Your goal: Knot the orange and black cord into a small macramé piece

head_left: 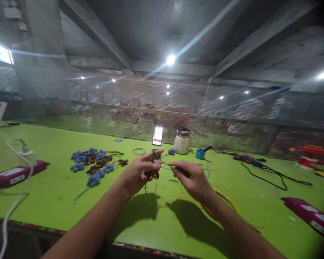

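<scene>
My left hand (135,172) is raised over the green table, its fingers pinching a small black-and-orange crocheted flower (152,175). A dark strand wraps round the index finger, and loose ends hang below the flower. My right hand (196,180) is closed on a thin crochet hook (166,164), whose tip meets the flower at the left fingertips; the handle is mostly hidden in the palm. To the left lie several blue crocheted flowers (95,177) and black-and-orange flowers (98,166). One blue yarn piece (171,151) rests beyond my hands.
A lit phone (157,136) leans at the back beside a lidded jar (181,143) and a blue pot (200,154). Yellow-handled pliers (226,199) lie under my right forearm. Purple power strips (309,214) and a white cable (29,180) flank the work area. A mesh screen stands behind.
</scene>
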`<state>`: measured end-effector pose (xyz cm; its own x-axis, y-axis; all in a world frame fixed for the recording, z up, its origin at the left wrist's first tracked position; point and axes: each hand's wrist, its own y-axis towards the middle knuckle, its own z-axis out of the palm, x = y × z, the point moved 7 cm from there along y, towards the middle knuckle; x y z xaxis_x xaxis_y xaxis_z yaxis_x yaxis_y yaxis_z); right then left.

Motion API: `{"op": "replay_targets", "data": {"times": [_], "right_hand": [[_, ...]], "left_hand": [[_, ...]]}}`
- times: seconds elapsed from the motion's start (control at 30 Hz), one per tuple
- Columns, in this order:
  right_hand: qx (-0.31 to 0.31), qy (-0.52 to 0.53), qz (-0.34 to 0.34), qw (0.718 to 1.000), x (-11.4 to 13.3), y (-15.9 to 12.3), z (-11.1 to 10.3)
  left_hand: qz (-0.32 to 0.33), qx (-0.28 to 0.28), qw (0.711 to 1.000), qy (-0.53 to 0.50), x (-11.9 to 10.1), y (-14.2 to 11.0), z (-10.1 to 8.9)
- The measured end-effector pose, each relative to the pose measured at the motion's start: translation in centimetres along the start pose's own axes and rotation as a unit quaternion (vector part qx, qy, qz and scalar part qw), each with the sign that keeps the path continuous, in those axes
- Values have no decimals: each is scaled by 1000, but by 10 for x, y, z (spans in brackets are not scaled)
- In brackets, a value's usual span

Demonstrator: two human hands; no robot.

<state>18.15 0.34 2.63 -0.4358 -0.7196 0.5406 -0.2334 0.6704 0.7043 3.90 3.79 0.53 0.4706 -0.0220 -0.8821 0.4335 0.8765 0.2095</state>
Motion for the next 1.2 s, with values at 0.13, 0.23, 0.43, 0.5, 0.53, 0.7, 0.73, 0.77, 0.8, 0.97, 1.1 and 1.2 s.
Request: {"op": "replay_targets", "data": {"times": [0.13,0.23,0.43,0.5,0.53,0.7,0.73,0.77,0.8,0.97,1.1,1.2], "right_hand": [[14,-61,-66,996,10,2,-3],[10,-59,-64,996,10,2,-4],[6,-3,0,1000,-1,0,-2],[5,31,34,999,-6,0,0],[5,58,59,997,-9,0,1],[29,229,192,954,-21,-4,15],[33,257,211,942,-21,-5,17],[36,279,227,932,-22,-6,19],[37,297,239,924,-22,-7,20],[33,328,269,905,-23,-10,21],[29,330,270,904,-23,-9,20],[31,326,261,908,-22,-9,20]], "left_hand": [[6,1,1000,2,-2,0,-1],[10,17,999,35,-1,0,2],[29,46,994,91,-2,-1,9],[38,57,991,114,-3,-2,12],[45,59,989,130,-3,-2,13],[93,28,973,209,-7,-2,14],[100,22,970,219,-7,-2,15],[104,20,969,225,-7,-2,15],[106,20,968,228,-7,-2,16],[113,34,971,210,-7,-2,17],[110,34,973,200,-6,-2,17],[105,32,975,194,-6,-2,16]]}}
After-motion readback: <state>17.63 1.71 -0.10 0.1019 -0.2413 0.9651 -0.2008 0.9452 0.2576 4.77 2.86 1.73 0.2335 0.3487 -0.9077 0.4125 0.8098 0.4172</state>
